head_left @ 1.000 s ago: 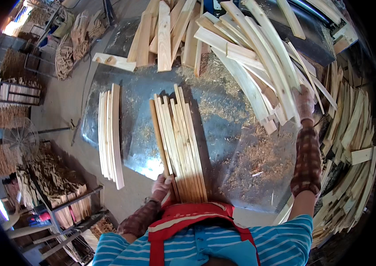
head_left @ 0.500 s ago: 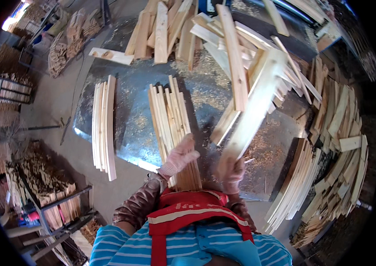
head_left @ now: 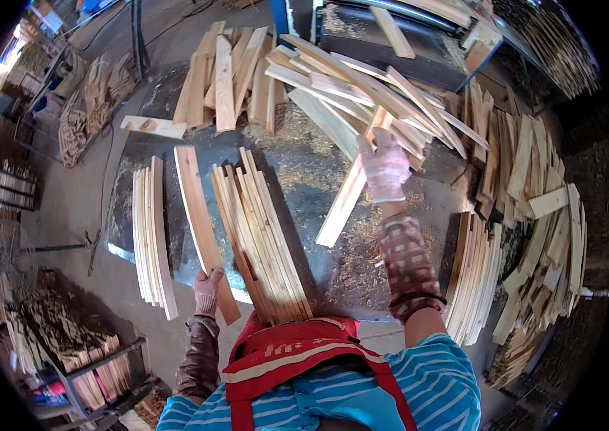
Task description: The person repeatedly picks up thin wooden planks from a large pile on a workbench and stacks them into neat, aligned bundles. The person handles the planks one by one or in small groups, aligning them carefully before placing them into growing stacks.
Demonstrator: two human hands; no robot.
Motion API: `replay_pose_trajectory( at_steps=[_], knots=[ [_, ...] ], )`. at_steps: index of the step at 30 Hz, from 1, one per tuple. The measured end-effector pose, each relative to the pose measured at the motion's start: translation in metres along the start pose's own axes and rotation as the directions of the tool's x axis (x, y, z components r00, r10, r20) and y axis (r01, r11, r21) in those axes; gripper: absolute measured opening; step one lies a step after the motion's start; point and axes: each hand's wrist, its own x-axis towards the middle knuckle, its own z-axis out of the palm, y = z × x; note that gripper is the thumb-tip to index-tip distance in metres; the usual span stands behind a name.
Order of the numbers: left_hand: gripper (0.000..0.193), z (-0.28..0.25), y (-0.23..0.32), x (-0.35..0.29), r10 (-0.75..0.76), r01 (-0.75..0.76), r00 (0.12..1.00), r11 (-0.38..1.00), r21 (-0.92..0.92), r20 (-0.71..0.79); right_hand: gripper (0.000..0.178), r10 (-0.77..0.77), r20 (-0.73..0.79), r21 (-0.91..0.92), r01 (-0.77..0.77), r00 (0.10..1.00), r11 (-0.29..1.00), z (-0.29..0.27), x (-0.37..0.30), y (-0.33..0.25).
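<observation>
Both hands closed on wood slats.
Left hand (head_left: pixel 207 287) grips plank (head_left: pixel 200 223) end on tabletop (head_left: pixel 304 172); right hand (head_left: pixel 385 167) apparently lifts slat (head_left: pixel 346 201).

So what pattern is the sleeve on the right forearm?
The sleeve is a red-brown check pattern, seen best in the head view.

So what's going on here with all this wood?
A person in a striped shirt and red apron is handling thin wooden slats on a metal-topped table strewn with sawdust. The left hand grips the near end of a single slat lying between a neat stack at the left and a middle stack. The right hand reaches out and holds another slat at the edge of a loose jumbled heap. More slats are piled at the right.
</observation>
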Motion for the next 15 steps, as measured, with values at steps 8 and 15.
replay_pose_trajectory(
  at_steps=[8,15],
  knots=[
    [0.047,0.024,-0.089,-0.034,-0.144,0.103,0.982,0.951,0.29,0.124,0.056,-0.295,-0.002,-0.326,0.278,0.955,0.903,0.005,0.095,-0.003],
    [0.074,0.037,-0.072,-0.023,-0.282,0.171,0.935,0.888,0.427,0.213,0.07,0.046,0.286,-0.156,-0.001,0.957,0.988,0.033,0.062,0.045]
  ],
)
